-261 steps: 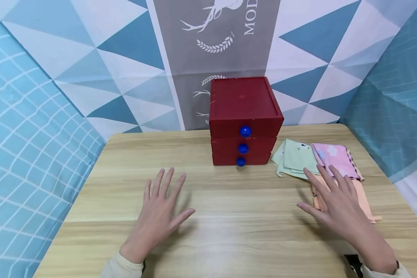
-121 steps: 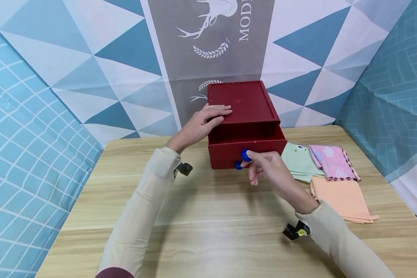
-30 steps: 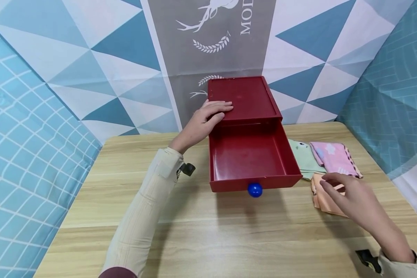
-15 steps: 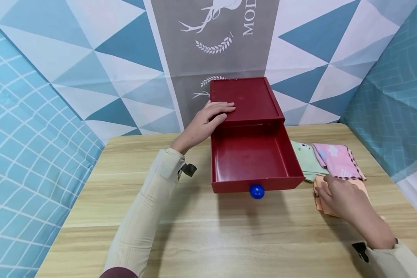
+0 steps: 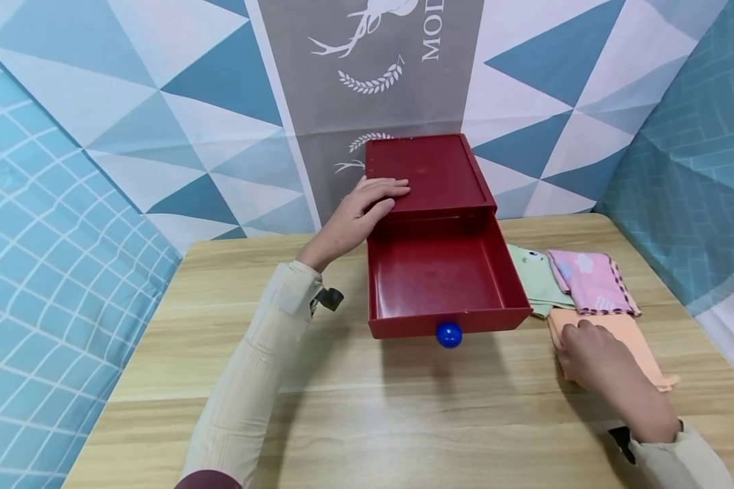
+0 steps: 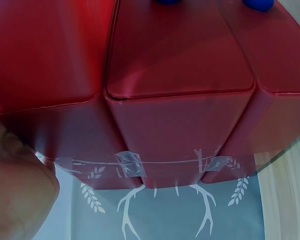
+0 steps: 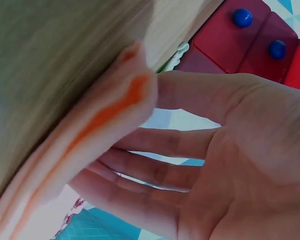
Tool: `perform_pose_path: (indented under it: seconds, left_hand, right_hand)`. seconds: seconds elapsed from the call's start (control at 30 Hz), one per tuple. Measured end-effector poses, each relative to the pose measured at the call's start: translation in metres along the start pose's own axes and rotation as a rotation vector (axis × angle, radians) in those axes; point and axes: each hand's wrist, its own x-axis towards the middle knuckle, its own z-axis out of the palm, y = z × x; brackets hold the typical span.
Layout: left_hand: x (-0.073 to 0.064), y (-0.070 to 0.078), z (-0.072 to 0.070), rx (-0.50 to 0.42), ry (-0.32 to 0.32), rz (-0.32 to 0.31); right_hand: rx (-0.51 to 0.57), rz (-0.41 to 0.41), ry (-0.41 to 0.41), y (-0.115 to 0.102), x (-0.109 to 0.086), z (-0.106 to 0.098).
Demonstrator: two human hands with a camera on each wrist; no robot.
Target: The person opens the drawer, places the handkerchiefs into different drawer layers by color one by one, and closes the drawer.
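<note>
A red three-drawer box stands at the back of the table, its top drawer pulled out, with a blue knob on the front. My left hand rests on the box's top at the left front corner; the left wrist view shows only part of that hand beside the box. At the right, my right hand pinches the left edge of a folded peach cloth. Close up, the thumb meets the fold of the peach cloth, and the fingers reach along its other side.
Behind the peach cloth lie a folded green cloth, partly hidden by the drawer, and a folded pink cloth. The open drawer juts over the wooden table. Patterned fabric hangs behind and at both sides.
The top drawer has been pulled out by its knob since the earlier frames. My right hand has moved from the knob to the peach cloth and come down on its edge. The left hand stays put.
</note>
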Motion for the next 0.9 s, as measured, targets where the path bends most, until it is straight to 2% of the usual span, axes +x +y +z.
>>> perform_pose_path:
  seconds: [0.23,0.47,0.67,0.77,0.9]
  left_hand:
    - [-0.001,0.0,0.0,-0.007,-0.005,-0.004]
    - [-0.001,0.001,-0.002,0.015,-0.021,-0.012]
    - [0.001,0.002,-0.003,0.012,-0.018,-0.007]
    - [0.001,0.001,-0.003,0.012,-0.02,-0.011]
    - [0.0,0.0,-0.001,0.016,-0.019,-0.013]
  right_hand:
    - [-0.031,-0.022,0.093,-0.003,-0.006,0.005]
    - [-0.029,0.041,0.105,-0.01,-0.01,0.008]
    - [-0.043,0.033,0.195,-0.01,-0.008,0.011]
    - [-0.058,0.019,0.18,-0.006,-0.005,0.01]
    - [-0.051,0.026,0.11,-0.002,-0.001,0.007]
